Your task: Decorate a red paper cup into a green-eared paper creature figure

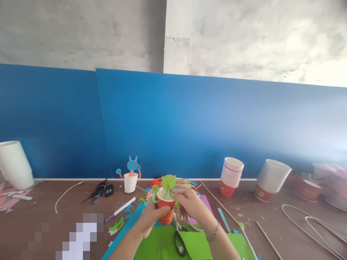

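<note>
My left hand (152, 217) is wrapped round an orange-red paper cup (166, 215) and holds it upright over the coloured paper. A round green paper face (168, 182) on green stems stands up out of the cup. On the cup's left side sits a green arm with a small round green paper piece (155, 189) at its tip. My right hand (189, 205) is at the cup's right rim, its fingers bent close together beside the green face; whatever they pinch is hidden. Scissors with black handles (180, 242) lie just below the cup on green paper (208, 242).
A white cup with a blue paper figure (130, 182) stands at the back left. Nearby are a purple-capped marker (120, 210) and keys (100, 189). Stacked paper cups (232, 176) and larger white cups (273, 177) stand to the right. A white cable (306, 225) and wooden sticks (267, 238) lie there.
</note>
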{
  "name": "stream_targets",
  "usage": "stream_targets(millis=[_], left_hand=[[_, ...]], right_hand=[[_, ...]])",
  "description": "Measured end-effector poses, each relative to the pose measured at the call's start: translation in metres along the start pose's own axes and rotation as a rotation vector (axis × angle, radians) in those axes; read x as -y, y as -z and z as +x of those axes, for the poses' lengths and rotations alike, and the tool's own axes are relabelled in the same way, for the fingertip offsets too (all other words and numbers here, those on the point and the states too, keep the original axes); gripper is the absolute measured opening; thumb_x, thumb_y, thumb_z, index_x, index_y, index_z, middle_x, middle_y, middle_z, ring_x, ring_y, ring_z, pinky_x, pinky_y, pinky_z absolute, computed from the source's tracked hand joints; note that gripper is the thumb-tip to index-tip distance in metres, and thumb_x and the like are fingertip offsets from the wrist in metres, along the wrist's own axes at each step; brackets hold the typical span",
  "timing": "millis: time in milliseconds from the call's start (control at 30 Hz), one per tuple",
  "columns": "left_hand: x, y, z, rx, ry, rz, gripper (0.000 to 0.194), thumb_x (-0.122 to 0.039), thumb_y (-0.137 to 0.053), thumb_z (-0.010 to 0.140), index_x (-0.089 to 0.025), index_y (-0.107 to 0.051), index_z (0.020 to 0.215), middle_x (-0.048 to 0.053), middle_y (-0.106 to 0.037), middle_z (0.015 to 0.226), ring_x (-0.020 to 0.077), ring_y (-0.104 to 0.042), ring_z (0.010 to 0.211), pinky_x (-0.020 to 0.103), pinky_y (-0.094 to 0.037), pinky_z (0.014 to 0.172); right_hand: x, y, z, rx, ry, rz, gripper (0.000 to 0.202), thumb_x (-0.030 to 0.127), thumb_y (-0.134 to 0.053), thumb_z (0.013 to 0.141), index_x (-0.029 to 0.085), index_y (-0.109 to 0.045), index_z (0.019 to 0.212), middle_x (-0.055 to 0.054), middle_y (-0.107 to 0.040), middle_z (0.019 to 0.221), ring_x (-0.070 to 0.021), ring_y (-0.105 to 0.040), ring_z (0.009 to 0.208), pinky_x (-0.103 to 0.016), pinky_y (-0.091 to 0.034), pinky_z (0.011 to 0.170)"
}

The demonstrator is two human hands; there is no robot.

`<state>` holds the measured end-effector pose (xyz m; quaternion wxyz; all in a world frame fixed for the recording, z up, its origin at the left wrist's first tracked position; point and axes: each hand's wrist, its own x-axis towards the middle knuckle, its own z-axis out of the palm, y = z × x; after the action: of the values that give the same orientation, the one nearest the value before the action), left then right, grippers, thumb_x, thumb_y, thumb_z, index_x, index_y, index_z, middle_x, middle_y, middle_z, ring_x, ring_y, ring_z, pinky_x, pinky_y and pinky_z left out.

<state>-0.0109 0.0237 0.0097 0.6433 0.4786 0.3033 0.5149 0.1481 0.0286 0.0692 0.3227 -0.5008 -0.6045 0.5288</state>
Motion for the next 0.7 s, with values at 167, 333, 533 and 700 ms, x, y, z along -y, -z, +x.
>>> stream_targets(millis=[167,333,533,700], left_hand=[[0.002,0.005,-0.002,0.024,0.106,0.003,0.062,-0.046,-0.082,0.06,-0.018,-0.065,0.113,0.011,-0.071,0.102,0.0288,-0.063,0.096,0.039,-0.046,0.087],[0.005,0.004,-0.007,0.084,0.157,0.021,0.063,-0.042,-0.085,0.055,-0.019,-0.067,0.111,0.009,-0.073,0.093,0.0278,-0.065,0.088,0.039,-0.046,0.085],[0.002,0.006,-0.008,0.161,0.196,0.053,0.063,-0.038,-0.085,0.056,-0.021,-0.065,0.114,0.009,-0.072,0.1,0.0292,-0.064,0.094,0.041,-0.044,0.089],[0.002,0.007,-0.008,0.153,0.217,0.031,0.061,-0.036,-0.086,0.056,-0.021,-0.066,0.112,0.009,-0.072,0.1,0.0304,-0.063,0.099,0.04,-0.043,0.09]], right_hand=[[0.011,0.01,-0.01,-0.292,0.091,-0.205,0.039,0.041,-0.048,0.085,0.016,-0.064,0.11,0.003,-0.055,0.043,-0.0122,-0.042,0.033,-0.024,-0.032,0.037],[0.009,0.014,-0.007,-0.603,0.398,-0.547,0.026,0.031,-0.058,0.078,0.022,-0.071,0.098,-0.008,-0.069,0.088,-0.0252,-0.06,0.085,-0.036,-0.045,0.077],[-0.004,0.015,0.005,-0.318,0.277,-0.383,0.013,0.022,-0.059,0.073,0.02,-0.072,0.076,-0.004,-0.07,0.078,-0.0225,-0.062,0.076,-0.034,-0.047,0.073],[-0.009,0.016,0.009,-0.318,0.306,-0.295,0.014,0.023,-0.061,0.072,0.018,-0.072,0.079,-0.005,-0.071,0.082,-0.0227,-0.063,0.079,-0.034,-0.048,0.073]])
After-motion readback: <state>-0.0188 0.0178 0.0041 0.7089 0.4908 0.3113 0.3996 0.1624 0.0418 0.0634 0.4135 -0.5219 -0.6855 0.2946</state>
